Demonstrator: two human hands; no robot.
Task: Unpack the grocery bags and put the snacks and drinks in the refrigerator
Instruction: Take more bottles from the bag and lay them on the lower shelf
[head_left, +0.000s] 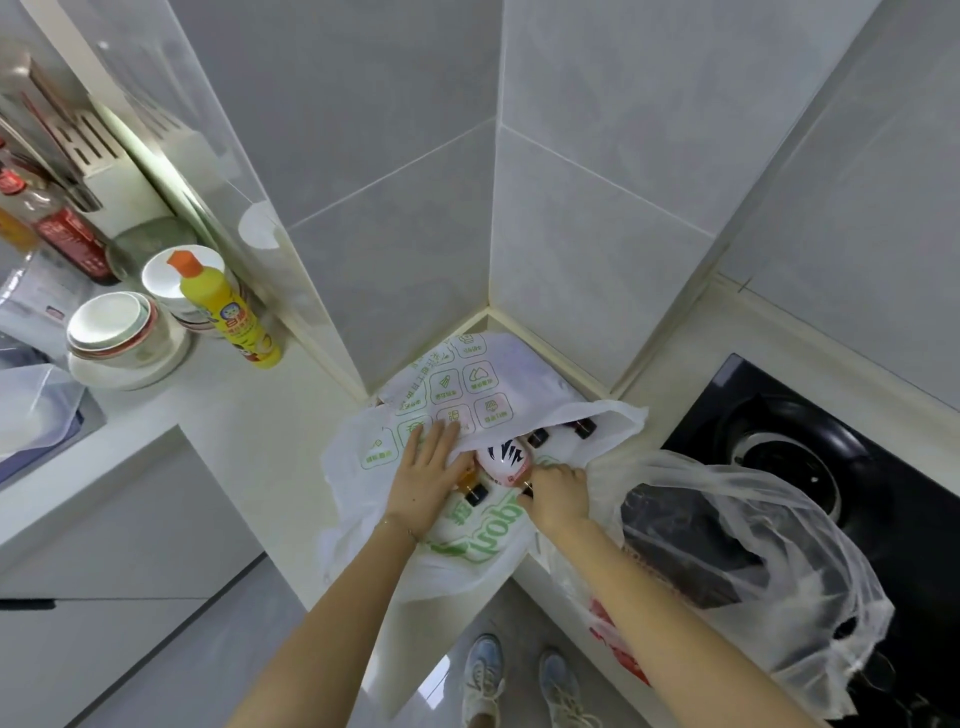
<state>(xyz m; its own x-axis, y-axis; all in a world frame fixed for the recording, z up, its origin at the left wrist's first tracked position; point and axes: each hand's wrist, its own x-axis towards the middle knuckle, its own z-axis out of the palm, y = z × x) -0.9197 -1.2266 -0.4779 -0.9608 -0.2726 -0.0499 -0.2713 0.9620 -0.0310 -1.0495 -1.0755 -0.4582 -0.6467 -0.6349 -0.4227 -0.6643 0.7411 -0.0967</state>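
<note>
A white grocery bag with green print lies in the counter corner, its mouth toward me. Inside it show a white bottle with black zebra stripes and several dark-capped bottles. My left hand lies flat with straight fingers on the bag's upper flap, over an amber bottle. My right hand has curled fingers at the bag's mouth, gripping a dark-capped bottle beside the zebra bottle. A second, translucent bag holding dark packets sits to the right, partly on the stove.
A black gas stove is at the right. On the left counter stand a yellow detergent bottle, stacked bowls, sauce bottles and a clear plastic tub. Tiled walls close the corner. My shoes are on the floor below.
</note>
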